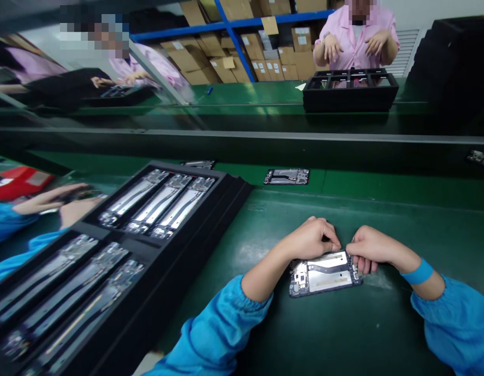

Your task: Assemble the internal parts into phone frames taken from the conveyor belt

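Observation:
An opened phone frame [328, 275] lies on the green work table, slightly tilted in view, with a circuit board at its left end and a dark ribbon cable across its silver middle. My left hand [313, 238] is closed at the frame's far edge, thumb and forefinger pinched together near the right corner. At the right end, my right hand [366, 247] is closed, its fingers curled round the corner of the frame. The fingertips of both hands almost meet there, and whatever small part lies between them is hidden.
To the left a black foam tray [210, 256] holds several similar phone frames. Another phone frame [286, 176] lies on the green strip beyond. At far left are a co-worker's hands [75, 203]. Across the line, a person in pink [357, 44] stands behind stacked black trays [349, 99].

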A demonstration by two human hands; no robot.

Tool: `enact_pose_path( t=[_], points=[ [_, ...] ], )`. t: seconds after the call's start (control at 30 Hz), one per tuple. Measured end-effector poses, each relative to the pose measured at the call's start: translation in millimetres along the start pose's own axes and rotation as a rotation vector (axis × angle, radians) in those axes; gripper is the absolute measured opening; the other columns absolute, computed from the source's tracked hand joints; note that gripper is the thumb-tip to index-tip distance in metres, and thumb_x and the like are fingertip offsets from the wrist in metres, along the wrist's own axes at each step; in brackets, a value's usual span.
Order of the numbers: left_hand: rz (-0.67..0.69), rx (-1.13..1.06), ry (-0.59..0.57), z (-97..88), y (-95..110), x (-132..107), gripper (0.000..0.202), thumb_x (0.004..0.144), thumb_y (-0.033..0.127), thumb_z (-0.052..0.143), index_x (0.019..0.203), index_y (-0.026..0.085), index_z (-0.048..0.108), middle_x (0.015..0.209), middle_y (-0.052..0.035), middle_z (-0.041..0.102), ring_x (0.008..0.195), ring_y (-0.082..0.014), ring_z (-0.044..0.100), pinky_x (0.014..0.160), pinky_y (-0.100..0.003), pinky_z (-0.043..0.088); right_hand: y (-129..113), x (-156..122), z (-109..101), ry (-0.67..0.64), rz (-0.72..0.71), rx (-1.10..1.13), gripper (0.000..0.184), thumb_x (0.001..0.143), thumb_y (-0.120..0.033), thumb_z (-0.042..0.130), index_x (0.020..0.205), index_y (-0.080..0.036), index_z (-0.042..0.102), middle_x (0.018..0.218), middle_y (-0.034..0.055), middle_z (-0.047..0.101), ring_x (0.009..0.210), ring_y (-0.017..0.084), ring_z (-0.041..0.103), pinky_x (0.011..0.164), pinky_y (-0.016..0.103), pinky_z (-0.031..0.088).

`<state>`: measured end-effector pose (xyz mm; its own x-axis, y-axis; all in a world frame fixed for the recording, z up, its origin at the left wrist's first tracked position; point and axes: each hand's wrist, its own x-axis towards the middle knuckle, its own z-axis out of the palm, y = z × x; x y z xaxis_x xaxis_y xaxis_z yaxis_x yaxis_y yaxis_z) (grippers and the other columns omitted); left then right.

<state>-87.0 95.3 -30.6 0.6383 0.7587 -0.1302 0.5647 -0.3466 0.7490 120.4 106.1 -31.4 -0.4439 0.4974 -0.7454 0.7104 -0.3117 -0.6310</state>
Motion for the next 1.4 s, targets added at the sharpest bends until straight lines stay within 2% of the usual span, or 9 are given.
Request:
enact_pose_path(
  t=[0.37,0.53,0.63,0.77,0.87,0.93,1.1,1.23,1.4],
  points=[
    [-0.066,0.091,0.081,11.6,10,7,0.015,0.082,0.017,0.068,0.086,0.027,0.078,0.092,0.0031,0.076,0.093,-0.0188,0.063,0.089,-0.033,0.039,0,-3,1,0.025,0.011,-0.012,0.032,0.083,-0.014,0.056,0.052,-0.014,0.062,0.051,0.0064,0.066,0.040,0.014,0.063,0.033,0.014,0.046],
    [-0.136,0.143,0.148,18.0,24,-2,0.012,0.087,0.023,0.064,0.091,0.025,0.076,0.094,0.0004,0.074,0.094,-0.0200,0.062,0.087,-0.033,0.041,1,-5,-2,0.011,-0.029,0.000,0.033,0.085,-0.019,0.054,0.054,-0.013,0.063,0.052,0.0065,0.066,0.041,0.014,0.061,0.035,0.016,0.046],
    [-0.213,0.205,0.202,23.6,33,-13,0.013,0.088,0.033,0.067,0.096,0.023,0.072,0.098,-0.0031,0.069,0.097,-0.0234,0.059,0.086,-0.036,0.040,3,-9,-11,0.018,-0.146,0.111,0.029,0.084,-0.022,0.051,0.060,-0.013,0.065,0.057,0.0069,0.068,0.048,0.013,0.063,0.041,0.015,0.046],
    [-0.271,0.256,0.244,31.7,40,-23,0.012,0.093,0.029,0.058,0.093,0.019,0.065,0.097,-0.0065,0.066,0.095,-0.0246,0.059,0.084,-0.038,0.038,9,-11,-23,0.251,-0.419,0.278,0.031,0.086,-0.028,0.045,0.090,-0.013,0.073,0.078,0.0069,0.072,0.072,0.018,0.068,0.062,0.023,0.053],
    [-0.268,0.238,0.250,34.9,43,-25,0.012,0.095,0.026,0.053,0.097,0.019,0.062,0.089,-0.0034,0.068,0.086,-0.0211,0.062,0.082,-0.036,0.038,12,-10,-21,0.392,-0.581,0.085,0.033,0.087,-0.029,0.046,0.094,-0.015,0.075,0.086,0.0064,0.072,0.087,0.022,0.067,0.080,0.030,0.051],
    [-0.260,0.195,0.270,36.4,43,-27,0.014,0.096,0.025,0.053,0.105,0.021,0.062,0.086,0.0003,0.071,0.082,-0.0184,0.064,0.082,-0.034,0.039,12,-10,-14,0.378,-0.613,-0.043,0.029,0.088,-0.029,0.048,0.091,-0.017,0.075,0.095,0.0056,0.073,0.095,0.023,0.065,0.086,0.031,0.048],
    [-0.212,0.000,0.493,42.4,43,-28,0.021,0.096,0.032,0.054,0.096,0.025,0.073,0.093,-0.0005,0.076,0.089,-0.0184,0.067,0.082,-0.034,0.038,10,-8,1,0.249,-0.582,0.026,0.022,0.085,-0.032,0.054,0.083,-0.016,0.069,0.079,0.0021,0.067,0.075,0.019,0.059,0.067,0.025,0.043],
    [-0.197,-0.031,0.663,46.1,43,-28,0.021,0.095,0.033,0.058,0.099,0.029,0.078,0.089,0.0004,0.076,0.085,-0.0171,0.066,0.081,-0.035,0.036,14,-3,9,0.346,-0.614,0.103,0.022,0.087,-0.034,0.053,0.077,-0.017,0.062,0.071,-0.0003,0.058,0.069,0.018,0.053,0.063,0.025,0.040],
    [-0.170,-0.025,0.724,48.0,46,-30,0.023,0.097,0.033,0.056,0.104,0.031,0.078,0.091,-0.0001,0.075,0.086,-0.0165,0.066,0.082,-0.036,0.037,17,1,22,0.482,-0.696,0.120,0.027,0.093,-0.037,0.051,0.072,-0.020,0.051,0.067,-0.0024,0.046,0.065,0.016,0.045,0.059,0.025,0.034]
  ],
)
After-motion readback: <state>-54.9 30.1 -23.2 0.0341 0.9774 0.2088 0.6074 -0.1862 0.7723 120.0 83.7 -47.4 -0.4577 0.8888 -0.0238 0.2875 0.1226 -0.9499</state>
